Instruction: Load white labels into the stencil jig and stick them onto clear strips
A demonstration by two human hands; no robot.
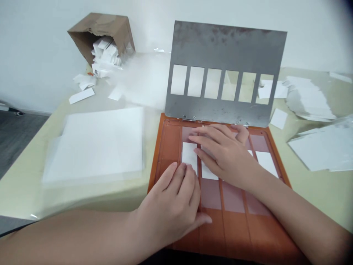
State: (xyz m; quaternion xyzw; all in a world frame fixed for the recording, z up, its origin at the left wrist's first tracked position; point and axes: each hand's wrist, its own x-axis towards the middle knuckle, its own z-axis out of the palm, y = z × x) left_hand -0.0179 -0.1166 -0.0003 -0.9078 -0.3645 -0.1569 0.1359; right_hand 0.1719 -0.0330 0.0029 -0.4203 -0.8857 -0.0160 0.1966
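The orange-brown slotted jig [167,147] lies on the desk [91,198] with its hinged steel plate [226,48] propped upright at the far edge, apparently so that the recessed slots stay uncovered and reachable. The plate's six rectangular windows appear to match the slots in spacing. White cards [189,156] lie in the slots, placed singly, seemingly so that the recesses keep them apart and square. The left hand [169,206] is open with its fingers gently curved, the tips resting on the near end of the leftmost card; no pinch is visible. The right hand [224,154] is open and spread, lying across the upper slots and partly over a second card [209,172], without gripping it. Another card [266,163] lies in the rightmost slot, just beyond the right hand. To the left of the jig, a broad stack of white sheets [93,143] sits in clear film, near the left hand. At the back left, a tipped cardboard box [96,33] spills white paper pieces [104,55]. Loose white sheets [309,99] lie at the right.
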